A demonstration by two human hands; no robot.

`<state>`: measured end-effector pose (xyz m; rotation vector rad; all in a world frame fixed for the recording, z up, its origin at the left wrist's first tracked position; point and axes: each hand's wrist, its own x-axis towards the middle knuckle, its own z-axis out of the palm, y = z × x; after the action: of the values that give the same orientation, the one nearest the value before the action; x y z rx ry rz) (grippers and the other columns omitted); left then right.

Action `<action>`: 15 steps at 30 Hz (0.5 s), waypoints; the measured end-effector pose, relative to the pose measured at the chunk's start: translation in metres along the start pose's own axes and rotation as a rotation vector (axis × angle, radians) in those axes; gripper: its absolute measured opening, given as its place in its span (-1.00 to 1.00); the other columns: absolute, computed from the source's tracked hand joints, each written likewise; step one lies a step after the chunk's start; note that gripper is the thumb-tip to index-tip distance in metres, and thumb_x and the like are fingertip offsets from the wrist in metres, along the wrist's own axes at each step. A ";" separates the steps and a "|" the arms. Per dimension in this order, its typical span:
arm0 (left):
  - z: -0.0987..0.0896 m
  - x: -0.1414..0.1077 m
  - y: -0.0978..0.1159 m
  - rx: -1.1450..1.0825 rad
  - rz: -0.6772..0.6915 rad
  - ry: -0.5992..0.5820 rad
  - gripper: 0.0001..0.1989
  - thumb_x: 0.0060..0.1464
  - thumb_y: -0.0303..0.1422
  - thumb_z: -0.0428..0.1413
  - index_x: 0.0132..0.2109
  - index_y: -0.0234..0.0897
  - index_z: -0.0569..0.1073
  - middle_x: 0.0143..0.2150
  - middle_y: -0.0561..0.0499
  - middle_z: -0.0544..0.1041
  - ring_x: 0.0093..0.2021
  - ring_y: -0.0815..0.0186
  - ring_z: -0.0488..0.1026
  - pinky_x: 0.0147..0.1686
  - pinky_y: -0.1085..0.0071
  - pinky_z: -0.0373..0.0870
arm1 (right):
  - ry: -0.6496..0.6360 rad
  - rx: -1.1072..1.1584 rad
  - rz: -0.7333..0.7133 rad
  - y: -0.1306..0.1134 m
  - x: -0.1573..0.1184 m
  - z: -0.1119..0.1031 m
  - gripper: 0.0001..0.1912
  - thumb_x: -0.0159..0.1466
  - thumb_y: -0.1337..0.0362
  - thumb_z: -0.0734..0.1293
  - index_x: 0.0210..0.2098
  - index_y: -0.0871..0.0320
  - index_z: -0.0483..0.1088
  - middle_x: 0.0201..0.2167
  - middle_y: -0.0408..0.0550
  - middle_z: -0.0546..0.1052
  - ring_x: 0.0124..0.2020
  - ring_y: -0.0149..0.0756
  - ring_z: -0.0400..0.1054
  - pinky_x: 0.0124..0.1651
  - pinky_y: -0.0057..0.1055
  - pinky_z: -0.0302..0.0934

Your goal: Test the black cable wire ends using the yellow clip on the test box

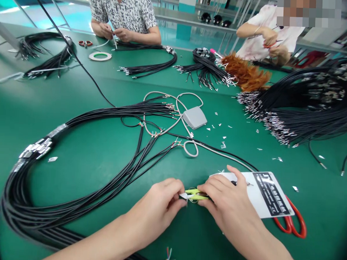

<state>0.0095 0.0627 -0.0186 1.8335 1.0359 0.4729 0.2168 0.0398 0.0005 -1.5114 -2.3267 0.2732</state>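
My left hand (167, 200) is closed in a pinch on a small white scrap (184, 195). The scrap lies at the jaws of a lime-green clip (199, 197). My right hand (226, 196) is closed on the clip's handle end, fingers squeezing from both sides. Under and behind this hand is a white box-shaped machine (255, 199) with a dark label (273, 194); my hand partly hides it. Beside it on the left runs a large bundle of black cables (102, 199) with stripped coloured wire ends.
A grey foot pedal (195, 117) with looped grey cord lies behind my hands. Red-handled scissors (299, 223) stick out under the machine. White scraps (223, 145) are scattered about. Further cable heaps (299, 108) and an orange duster (245, 72) lie beyond. Two co-workers (123, 14) work opposite.
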 end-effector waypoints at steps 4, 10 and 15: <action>0.003 -0.005 0.002 0.042 0.039 0.077 -0.77 0.16 -0.44 0.11 -0.38 -0.20 0.18 -0.37 0.13 0.28 -0.43 0.38 0.25 -0.43 0.47 0.17 | -0.014 -0.007 0.005 0.000 0.000 -0.002 -0.80 0.15 0.51 0.43 -0.33 0.09 0.46 -0.40 -0.23 0.53 -0.27 -0.27 0.43 0.27 0.07 -0.24; -0.002 -0.010 -0.006 -0.173 -0.124 0.050 -0.91 0.25 -0.42 -0.04 -0.26 -0.20 0.30 -0.53 0.13 0.43 -0.52 0.37 0.36 -0.51 0.48 0.23 | -0.049 -0.025 0.008 0.002 0.001 -0.003 -0.81 0.11 0.47 0.49 -0.34 0.12 0.48 -0.41 -0.22 0.55 -0.28 -0.27 0.43 0.26 0.07 -0.22; -0.003 -0.015 -0.002 -0.648 -0.289 0.038 -0.81 0.13 -0.26 0.18 -0.30 -0.31 0.41 -0.49 0.03 0.53 -0.54 0.35 0.49 -0.54 0.48 0.34 | -0.057 -0.054 0.000 0.000 -0.001 -0.003 -0.84 0.15 0.42 0.49 -0.30 0.12 0.48 -0.31 -0.17 0.59 -0.18 -0.20 0.45 0.28 0.15 -0.29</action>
<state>-0.0021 0.0523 -0.0176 1.0891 1.0030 0.5846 0.2179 0.0385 0.0029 -1.5479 -2.3965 0.2593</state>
